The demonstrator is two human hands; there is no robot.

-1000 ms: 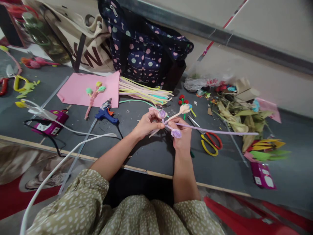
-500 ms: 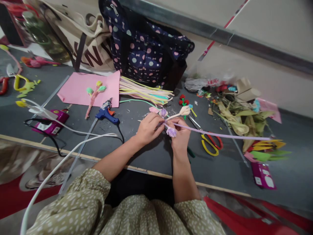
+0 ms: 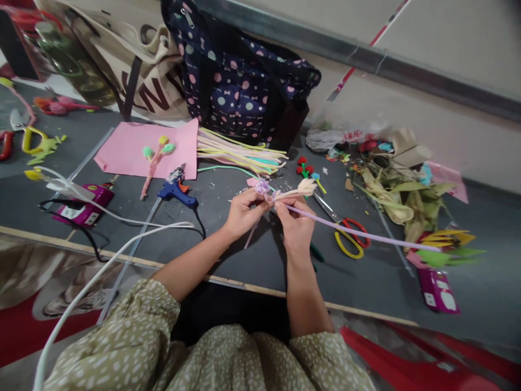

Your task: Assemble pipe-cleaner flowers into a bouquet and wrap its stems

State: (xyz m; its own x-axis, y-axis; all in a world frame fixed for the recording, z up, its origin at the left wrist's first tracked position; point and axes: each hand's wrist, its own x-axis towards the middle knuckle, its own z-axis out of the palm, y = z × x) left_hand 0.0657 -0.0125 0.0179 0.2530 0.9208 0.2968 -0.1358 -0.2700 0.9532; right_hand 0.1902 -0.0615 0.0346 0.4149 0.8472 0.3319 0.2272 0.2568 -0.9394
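My left hand point(image 3: 248, 214) pinches the stems of a small pipe-cleaner flower bunch, just under a purple flower point(image 3: 262, 187). Close against it, my right hand point(image 3: 297, 220) is closed on the same bunch and on a long lilac pipe cleaner point(image 3: 358, 232) that sticks out to the right. A cream pipe-cleaner flower point(image 3: 306, 187) shows above my right fingers. One thin stem end points down below my left hand. Where the stems meet, my fingertips partly cover them.
A blue glue gun point(image 3: 178, 191) lies left of my hands, by pink paper point(image 3: 134, 146). Loose pipe cleaners point(image 3: 240, 149) lie behind. Scissors point(image 3: 350, 239) rest at the right, before dried husks point(image 3: 391, 201). A white cable point(image 3: 101, 279) crosses the table's front edge.
The bunch has turned in my fingers: one purple flower moved from below to out of sight, and a stem end now points down. The long lilac pipe cleaner's far end dropped lower.
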